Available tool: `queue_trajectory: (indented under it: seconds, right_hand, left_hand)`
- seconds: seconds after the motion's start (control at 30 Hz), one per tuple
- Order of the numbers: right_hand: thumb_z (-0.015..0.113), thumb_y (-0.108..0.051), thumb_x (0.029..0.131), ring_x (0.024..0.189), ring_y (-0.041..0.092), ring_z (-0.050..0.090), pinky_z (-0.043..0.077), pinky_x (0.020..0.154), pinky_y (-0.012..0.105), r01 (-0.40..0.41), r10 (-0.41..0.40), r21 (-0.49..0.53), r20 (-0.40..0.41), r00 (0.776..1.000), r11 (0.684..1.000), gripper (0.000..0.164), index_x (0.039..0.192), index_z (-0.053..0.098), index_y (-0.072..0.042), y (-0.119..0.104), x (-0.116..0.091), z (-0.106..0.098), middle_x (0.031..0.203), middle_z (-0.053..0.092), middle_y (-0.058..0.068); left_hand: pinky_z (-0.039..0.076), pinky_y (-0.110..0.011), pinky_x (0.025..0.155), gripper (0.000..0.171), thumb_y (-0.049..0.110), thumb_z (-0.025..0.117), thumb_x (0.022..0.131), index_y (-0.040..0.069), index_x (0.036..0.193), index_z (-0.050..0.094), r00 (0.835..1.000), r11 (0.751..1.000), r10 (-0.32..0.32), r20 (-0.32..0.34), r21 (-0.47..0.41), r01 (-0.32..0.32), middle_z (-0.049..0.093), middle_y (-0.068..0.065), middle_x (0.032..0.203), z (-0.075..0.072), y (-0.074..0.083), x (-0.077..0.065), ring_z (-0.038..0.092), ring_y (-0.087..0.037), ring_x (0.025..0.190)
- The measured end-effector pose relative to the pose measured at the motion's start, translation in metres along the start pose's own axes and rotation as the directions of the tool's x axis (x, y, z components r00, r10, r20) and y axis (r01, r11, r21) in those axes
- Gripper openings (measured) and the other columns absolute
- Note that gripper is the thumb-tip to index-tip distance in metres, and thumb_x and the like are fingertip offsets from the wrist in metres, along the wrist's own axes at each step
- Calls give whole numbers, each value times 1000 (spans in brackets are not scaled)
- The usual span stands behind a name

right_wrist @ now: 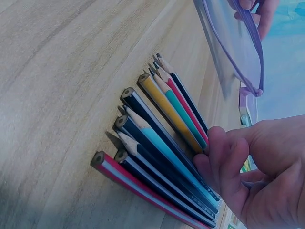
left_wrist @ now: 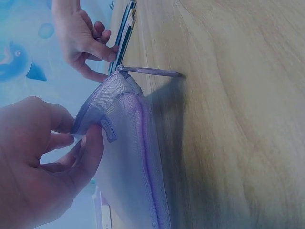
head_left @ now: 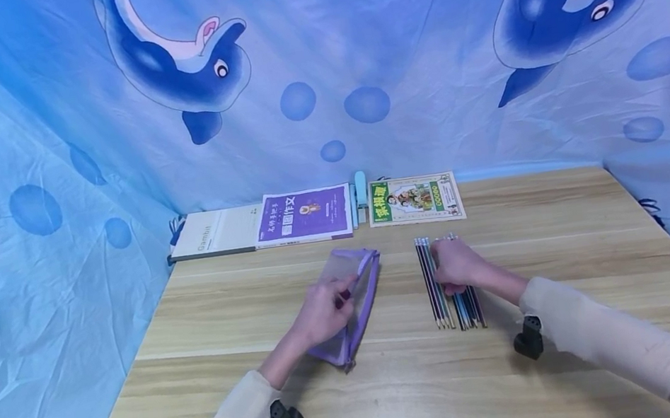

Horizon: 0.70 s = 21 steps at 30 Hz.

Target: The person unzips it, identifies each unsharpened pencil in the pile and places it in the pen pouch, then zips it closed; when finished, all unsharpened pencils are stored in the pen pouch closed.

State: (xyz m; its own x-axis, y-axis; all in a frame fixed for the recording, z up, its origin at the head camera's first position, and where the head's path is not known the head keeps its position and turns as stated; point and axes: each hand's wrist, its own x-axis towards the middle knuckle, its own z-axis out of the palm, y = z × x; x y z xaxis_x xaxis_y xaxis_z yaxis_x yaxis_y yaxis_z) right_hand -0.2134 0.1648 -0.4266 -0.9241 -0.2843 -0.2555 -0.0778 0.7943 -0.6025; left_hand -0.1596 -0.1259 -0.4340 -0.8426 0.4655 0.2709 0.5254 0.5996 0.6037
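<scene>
Pencils [right_wrist: 162, 146] are lying near the pouch [head_left: 356, 316], which the left hand [head_left: 326, 312] is pinching. The right hand [head_left: 461, 264] is touching some, fingers curled (gripping or not, I cannot tell), likely gathering for packing; lifting is demanding a pinch.

The pouch [left_wrist: 127, 160] is purple-edged, the pencils [right_wrist: 164, 145] black, red, yellow and teal, the backdrop [head_left: 350, 42] dolphin-patterned blue.

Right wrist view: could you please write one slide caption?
Right hand touching a row of pencils, sharpened and unsharpened, while the left hand holds a purple-trimmed pouch.
</scene>
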Motion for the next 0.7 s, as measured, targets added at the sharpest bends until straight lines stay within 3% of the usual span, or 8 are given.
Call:
queue_trajectory:
  seconds: [0.07, 0.3, 0.43, 0.5, 0.7]
  right_hand:
    - [66, 9, 82, 44, 18, 61, 54, 38, 27, -12, 12, -5, 4, 1000, 1000, 55, 133, 46, 16, -1, 0, 0, 63, 61, 12]
    - [71, 5, 79, 42, 18, 60, 53, 36, 27, 15, -16, -66, -11, 1000, 998, 32, 106, 55, 9, -4, 0, 5, 57, 61, 9]
    - [70, 7, 79, 41, 18, 60, 52, 36, 27, 15, -17, -87, -29, 999, 996, 41, 115, 53, 11, -7, 1, 9, 56, 60, 8]
    - [67, 9, 78, 41, 18, 60, 51, 36, 26, 13, -17, -91, -37, 999, 996, 37, 112, 53, 11, -7, 1, 10, 56, 60, 8]
    - [67, 9, 77, 43, 19, 59, 52, 36, 26, 7, -7, -2, -44, 999, 1000, 39, 113, 52, 12, -5, -2, 11, 58, 61, 10]
  left_hand:
    - [55, -17, 55, 49, -7, 68, 81, -10, 129, 60, 1000, 1000, -8, 5, -7, 8, 65, -13, 89, 1, 0, 0, 62, -16, 70]
    - [55, -17, 53, 49, -8, 67, 82, -10, 131, 59, 1000, 999, -24, 19, -26, 25, 64, -13, 90, 2, -3, 0, 61, -14, 69]
    - [56, -16, 55, 50, -7, 67, 82, -10, 131, 59, 999, 999, -30, 14, -33, 30, 65, -15, 93, 2, -3, -1, 63, -16, 71]
    - [56, -17, 55, 50, -7, 67, 82, -9, 131, 59, 999, 999, -36, 10, -38, 36, 65, -16, 94, 2, -2, 0, 63, -16, 72]
    - [56, -17, 55, 48, -9, 67, 82, -10, 130, 60, 999, 998, -42, -7, -39, 42, 64, -14, 92, 2, 1, -1, 64, -16, 72]
